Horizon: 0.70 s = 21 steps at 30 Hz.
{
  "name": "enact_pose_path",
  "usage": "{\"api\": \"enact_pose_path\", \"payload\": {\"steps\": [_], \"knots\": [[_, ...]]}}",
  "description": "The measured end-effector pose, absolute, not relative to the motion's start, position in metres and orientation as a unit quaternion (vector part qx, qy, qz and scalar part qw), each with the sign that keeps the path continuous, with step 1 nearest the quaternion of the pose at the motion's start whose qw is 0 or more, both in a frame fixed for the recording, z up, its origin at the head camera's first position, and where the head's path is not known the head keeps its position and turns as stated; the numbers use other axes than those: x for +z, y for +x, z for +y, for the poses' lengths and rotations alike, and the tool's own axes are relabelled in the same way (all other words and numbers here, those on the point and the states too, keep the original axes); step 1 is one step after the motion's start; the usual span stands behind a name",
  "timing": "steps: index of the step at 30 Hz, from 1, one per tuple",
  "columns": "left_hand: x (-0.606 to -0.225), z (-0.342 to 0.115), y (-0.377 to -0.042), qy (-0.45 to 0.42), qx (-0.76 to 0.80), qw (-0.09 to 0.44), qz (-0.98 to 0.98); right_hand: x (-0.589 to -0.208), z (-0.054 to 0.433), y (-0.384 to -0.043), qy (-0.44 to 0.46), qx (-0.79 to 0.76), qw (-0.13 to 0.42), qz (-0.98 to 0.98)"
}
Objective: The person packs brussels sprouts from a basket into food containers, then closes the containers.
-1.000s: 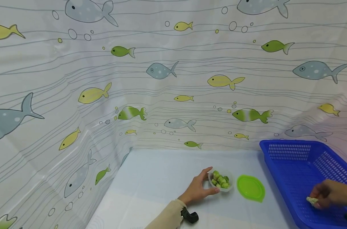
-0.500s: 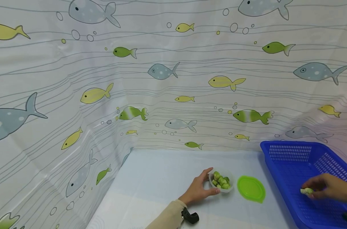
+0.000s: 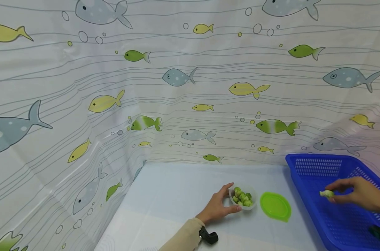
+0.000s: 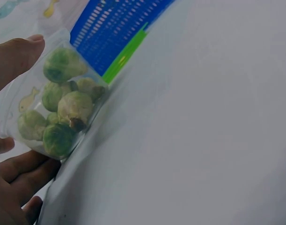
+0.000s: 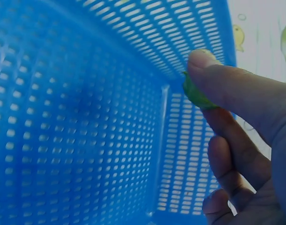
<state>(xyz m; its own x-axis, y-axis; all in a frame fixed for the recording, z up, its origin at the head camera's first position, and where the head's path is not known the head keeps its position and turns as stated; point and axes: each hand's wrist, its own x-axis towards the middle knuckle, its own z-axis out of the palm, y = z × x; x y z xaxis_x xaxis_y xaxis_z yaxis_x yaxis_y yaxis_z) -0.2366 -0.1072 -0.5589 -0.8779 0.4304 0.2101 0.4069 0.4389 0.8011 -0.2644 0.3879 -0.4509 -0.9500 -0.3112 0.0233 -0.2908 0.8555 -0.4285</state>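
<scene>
My left hand (image 3: 218, 208) holds a small clear plastic container (image 3: 254, 198) on the white table, thumb on the near side and fingers on the far side. Several green Brussels sprouts (image 3: 242, 196) lie in it, also seen through its wall in the left wrist view. Over the blue basket (image 3: 309, 198), my right hand (image 3: 362, 193) pinches one pale green Brussels sprout (image 3: 326, 194) between thumb and fingers. In the right wrist view that sprout (image 5: 195, 93) is partly hidden by the thumb.
A bright green lid (image 3: 275, 206) lies flat between the container and the basket. Behind the table (image 3: 177, 195) hangs a sheet printed with fish (image 3: 177, 104). The basket's raised, slotted walls (image 5: 187, 154) border the right side.
My right hand has moved up and to the left over the basket, carrying the Brussels sprout. My left hand and the container stay in place.
</scene>
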Motion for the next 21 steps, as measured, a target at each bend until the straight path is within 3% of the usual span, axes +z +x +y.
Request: {"api": "enact_pose_path", "payload": {"steps": [8, 21], "knots": [[-0.560, -0.108, -0.237, 0.247, 0.470, 0.012, 0.847, -0.447, 0.371, -0.263, -0.159, -0.263, -0.018, 0.951], [-0.561, -0.108, -0.238, 0.253, 0.469, 0.009, 0.846, -0.431, 0.336, -0.266, -0.153, -0.314, -0.040, 0.936]]}}
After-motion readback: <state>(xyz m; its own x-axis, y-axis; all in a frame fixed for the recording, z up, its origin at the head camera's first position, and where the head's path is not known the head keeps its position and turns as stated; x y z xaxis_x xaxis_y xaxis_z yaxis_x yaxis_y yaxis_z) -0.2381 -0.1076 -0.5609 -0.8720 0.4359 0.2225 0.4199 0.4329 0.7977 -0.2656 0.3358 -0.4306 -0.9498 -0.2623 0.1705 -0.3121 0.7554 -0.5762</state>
